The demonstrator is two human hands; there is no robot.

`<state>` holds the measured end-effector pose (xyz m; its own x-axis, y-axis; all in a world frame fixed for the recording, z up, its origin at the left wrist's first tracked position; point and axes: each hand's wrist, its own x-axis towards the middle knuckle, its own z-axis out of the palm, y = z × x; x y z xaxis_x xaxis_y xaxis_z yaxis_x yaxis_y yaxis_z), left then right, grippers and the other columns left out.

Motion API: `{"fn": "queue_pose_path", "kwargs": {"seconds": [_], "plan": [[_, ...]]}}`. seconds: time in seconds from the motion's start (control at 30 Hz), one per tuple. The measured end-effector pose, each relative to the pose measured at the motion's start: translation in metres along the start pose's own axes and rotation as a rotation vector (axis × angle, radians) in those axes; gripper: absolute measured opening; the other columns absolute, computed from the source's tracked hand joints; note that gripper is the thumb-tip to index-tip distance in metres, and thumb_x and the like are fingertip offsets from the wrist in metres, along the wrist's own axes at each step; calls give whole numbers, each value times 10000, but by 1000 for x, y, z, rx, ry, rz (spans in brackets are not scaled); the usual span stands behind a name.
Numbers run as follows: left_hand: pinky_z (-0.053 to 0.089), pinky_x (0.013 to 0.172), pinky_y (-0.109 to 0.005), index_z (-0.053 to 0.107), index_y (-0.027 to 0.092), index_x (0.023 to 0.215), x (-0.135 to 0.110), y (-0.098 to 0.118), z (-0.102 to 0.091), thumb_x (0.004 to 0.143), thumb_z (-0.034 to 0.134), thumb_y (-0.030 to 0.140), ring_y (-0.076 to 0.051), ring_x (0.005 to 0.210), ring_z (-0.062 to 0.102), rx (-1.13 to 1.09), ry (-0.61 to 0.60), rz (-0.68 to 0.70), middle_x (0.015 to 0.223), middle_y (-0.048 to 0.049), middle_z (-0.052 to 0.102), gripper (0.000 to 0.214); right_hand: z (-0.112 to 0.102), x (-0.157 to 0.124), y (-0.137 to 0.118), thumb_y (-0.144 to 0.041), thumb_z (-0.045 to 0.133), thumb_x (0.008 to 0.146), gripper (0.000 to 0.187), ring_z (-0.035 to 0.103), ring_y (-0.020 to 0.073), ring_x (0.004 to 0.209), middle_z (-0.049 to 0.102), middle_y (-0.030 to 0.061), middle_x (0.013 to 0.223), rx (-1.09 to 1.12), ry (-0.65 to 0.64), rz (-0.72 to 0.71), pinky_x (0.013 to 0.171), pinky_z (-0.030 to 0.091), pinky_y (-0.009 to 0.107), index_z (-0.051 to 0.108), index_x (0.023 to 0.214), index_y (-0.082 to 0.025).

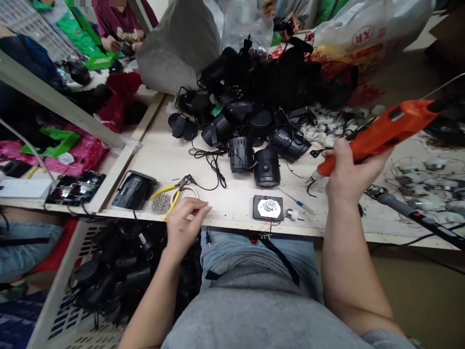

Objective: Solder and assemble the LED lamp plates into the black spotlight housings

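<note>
An orange screwdriver (pixel 381 132) is gripped in the right hand (pixel 348 169). The left hand (pixel 184 219) is pinched, any content unclear. Black lamps (pixel 259 125) are heaped on the bench (pixel 160 151), co-workers (pixel 118 30) beyond.

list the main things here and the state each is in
Left hand: fingertips pinched together; anything held is too small to tell
Right hand: closed around the orange power tool
Yellow-handled pliers: lying with handles spread
Small metal pieces: gathered in a round heap
Black square unit: lying flat, white face up
Black plug: hanging below the table's edge
Crate: filled with black parts
</note>
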<state>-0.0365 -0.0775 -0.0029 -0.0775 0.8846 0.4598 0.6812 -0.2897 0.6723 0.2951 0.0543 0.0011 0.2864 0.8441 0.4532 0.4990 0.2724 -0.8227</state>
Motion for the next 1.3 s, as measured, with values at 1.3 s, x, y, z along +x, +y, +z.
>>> {"fn": "queue_pose_path", "kwargs": {"seconds": [1.3], "plan": [[581,693,-247,724,164,858,-11,69,95,911,720,208,-141,748,711,-425,-259,239,799,-51,749,69,-36,-85,-122,-785,627,793,582,566,173,518,634,-21,611,943,-192,169,576,520,358,700,1113,-305]]}}
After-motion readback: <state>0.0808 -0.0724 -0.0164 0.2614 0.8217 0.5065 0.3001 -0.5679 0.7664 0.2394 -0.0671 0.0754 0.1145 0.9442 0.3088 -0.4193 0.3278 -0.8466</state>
